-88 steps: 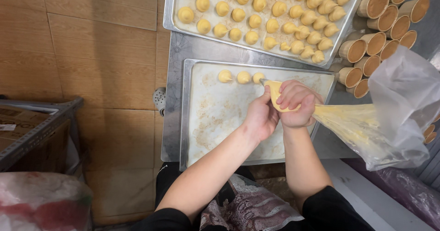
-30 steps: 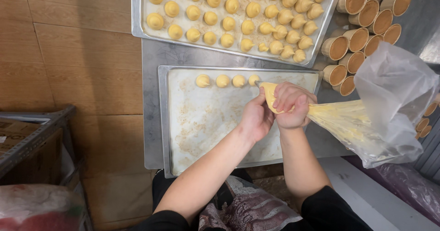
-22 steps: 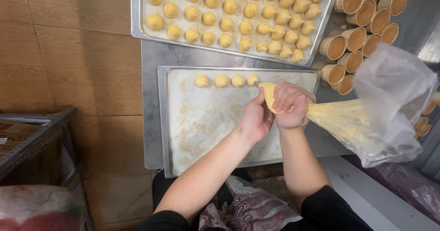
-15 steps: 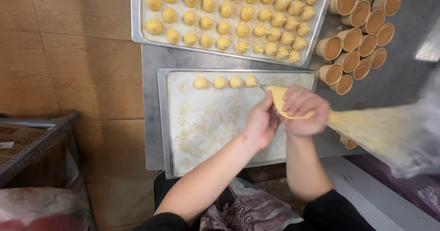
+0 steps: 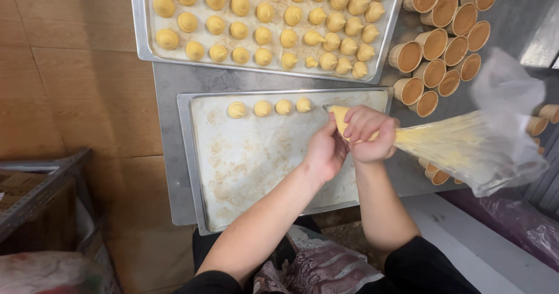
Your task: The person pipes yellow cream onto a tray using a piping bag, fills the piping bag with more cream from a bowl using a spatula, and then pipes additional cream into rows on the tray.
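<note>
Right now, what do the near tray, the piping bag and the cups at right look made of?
Near tray: bare metal, likely aluminium; dull grey sheen, rolled rim, floury residue. Piping bag: thin clear plastic film; crinkled, yellow batter shows through, gripped by the right hand with the left hand beside it. Cups: probably brown paper or card, matte, rigid walls.

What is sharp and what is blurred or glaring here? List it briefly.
Head view: even, soft light, with no hard shadows; both hands and the piped dough mounds on the near tray are sharp; the clear piping bag looks smeared at its loose end; straight tray edges bow slightly, as through a wide lens.
</note>
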